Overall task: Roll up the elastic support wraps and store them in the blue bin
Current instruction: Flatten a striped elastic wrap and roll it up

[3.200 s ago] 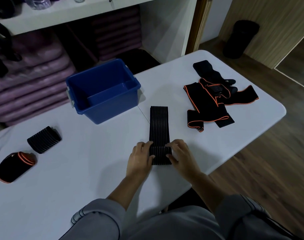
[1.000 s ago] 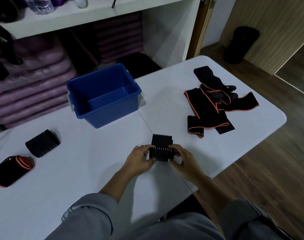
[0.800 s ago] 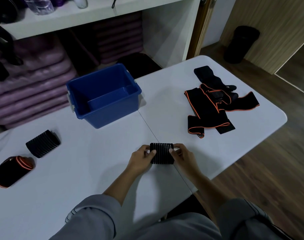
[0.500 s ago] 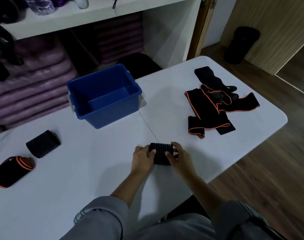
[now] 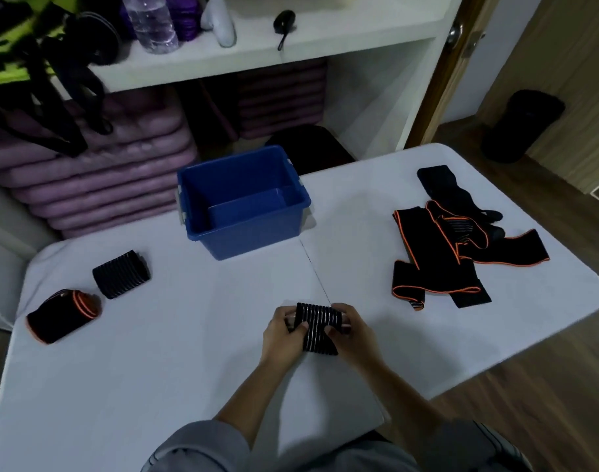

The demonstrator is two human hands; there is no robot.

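Dim, cool-toned indoor light with low contrast. The white desk (image 5: 155, 386) is the brightest surface and carries soft, diffuse shadows beside the blue bin (image 5: 243, 202) and beneath the forearms. Dark fabrics lose detail. Wide-angle distortion bends the shelf (image 5: 257, 52) and the desk's edges. Slight softness overall; no glare.

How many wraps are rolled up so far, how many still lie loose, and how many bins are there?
Rolled wraps: 3 (striped roll in both hands, striped roll, orange-edged roll)
Loose wraps: a tangled pile, count unclear
Blue bin: 1
Total: 4, plus the pile
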